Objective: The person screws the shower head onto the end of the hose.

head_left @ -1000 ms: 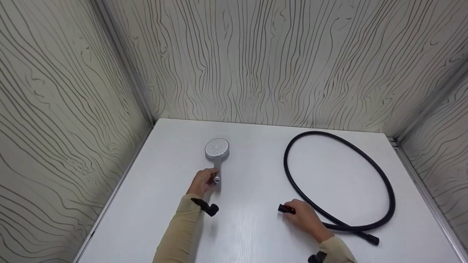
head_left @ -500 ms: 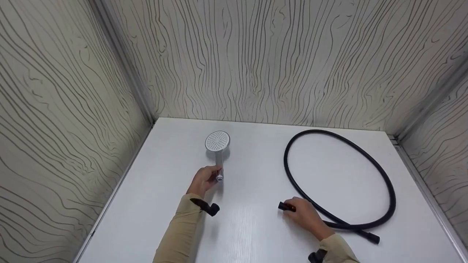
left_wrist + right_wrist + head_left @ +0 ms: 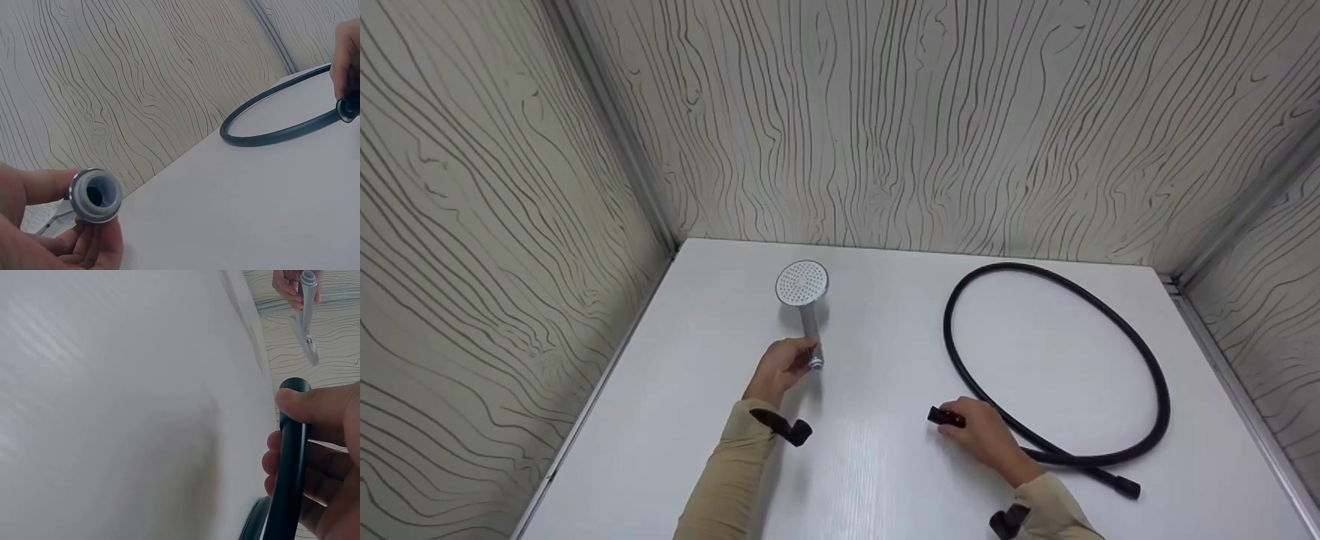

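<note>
My left hand (image 3: 781, 367) grips the lower handle of a silver shower head (image 3: 802, 283), its round, dotted spray face turned up toward the head camera. In the left wrist view the handle's threaded, hollow end (image 3: 97, 196) pokes out between thumb and fingers. On the right, my right hand (image 3: 981, 435) pinches one end of a black shower hose (image 3: 1161, 390) near its connector (image 3: 295, 386), thumb on one side and fingers curled on the other. The two held ends are apart, with white tabletop between them.
Most of the hose lies in a wide loop on the white table (image 3: 870, 480), its other end (image 3: 1126, 487) near the right front. Wood-grain panels (image 3: 840, 127) rise behind and at both sides of the table.
The shower head has lifted and tilted, its face moving away from me and its handle end shifting slightly right. My right hand has moved up a little with the hose end.
</note>
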`<state>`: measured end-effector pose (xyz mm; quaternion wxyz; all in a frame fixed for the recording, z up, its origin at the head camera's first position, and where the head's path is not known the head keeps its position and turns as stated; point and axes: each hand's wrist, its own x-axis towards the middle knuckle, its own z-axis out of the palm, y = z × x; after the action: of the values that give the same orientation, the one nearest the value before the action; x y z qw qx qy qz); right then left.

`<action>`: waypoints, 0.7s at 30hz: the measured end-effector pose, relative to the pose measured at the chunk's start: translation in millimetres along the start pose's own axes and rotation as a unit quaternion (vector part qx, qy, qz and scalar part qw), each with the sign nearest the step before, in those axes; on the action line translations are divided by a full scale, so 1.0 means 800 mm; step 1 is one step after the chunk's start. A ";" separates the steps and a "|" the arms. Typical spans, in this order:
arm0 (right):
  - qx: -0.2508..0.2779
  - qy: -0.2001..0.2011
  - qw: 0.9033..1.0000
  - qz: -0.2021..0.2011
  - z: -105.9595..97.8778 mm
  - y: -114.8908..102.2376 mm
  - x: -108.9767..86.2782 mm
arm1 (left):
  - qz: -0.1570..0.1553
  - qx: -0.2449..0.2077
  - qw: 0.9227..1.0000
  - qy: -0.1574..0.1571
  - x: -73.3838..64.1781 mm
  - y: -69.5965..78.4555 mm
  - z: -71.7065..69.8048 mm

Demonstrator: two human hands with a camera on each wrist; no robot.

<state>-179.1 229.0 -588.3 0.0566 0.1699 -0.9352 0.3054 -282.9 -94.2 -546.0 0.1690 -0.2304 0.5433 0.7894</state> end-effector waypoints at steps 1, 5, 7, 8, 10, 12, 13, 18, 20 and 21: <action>0.005 0.000 1.000 0.002 0.000 -0.001 0.000 | 0.001 0.003 1.000 0.001 -0.001 0.000 0.000; 0.013 -0.013 1.000 0.019 0.000 -0.001 -0.001 | -0.002 -0.014 1.000 -0.004 -0.006 0.001 0.002; 0.013 -0.023 0.999 0.034 0.000 -0.001 0.000 | -0.002 -0.032 0.999 -0.010 -0.008 0.001 0.003; 0.012 -0.026 0.999 0.036 -0.001 0.000 0.000 | -0.002 -0.039 0.999 -0.014 -0.009 0.000 0.003; 0.012 -0.029 0.999 0.039 -0.002 -0.001 0.001 | 0.002 -0.043 0.999 -0.021 -0.011 -0.001 0.004; 0.014 -0.030 0.999 0.041 -0.002 -0.002 0.002 | 0.004 -0.042 0.999 -0.029 -0.013 -0.001 0.004; 0.015 -0.031 0.999 0.042 -0.002 -0.002 0.002 | 0.006 -0.042 0.999 -0.033 -0.014 -0.001 0.004; 0.018 -0.027 0.999 0.041 -0.001 -0.003 0.004 | 0.012 -0.042 0.998 -0.040 -0.017 -0.004 0.005; 0.020 -0.025 0.999 0.038 -0.001 -0.003 0.004 | 0.018 -0.040 0.998 -0.044 -0.018 -0.007 0.005; 0.021 -0.025 0.999 0.037 -0.001 -0.004 0.004 | 0.020 -0.038 0.998 -0.048 -0.019 -0.009 0.006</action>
<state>-181.3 226.2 -585.2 0.0187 0.1442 -0.9352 0.3230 -267.5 -87.7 -542.2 0.1701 -0.1872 0.5089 0.8228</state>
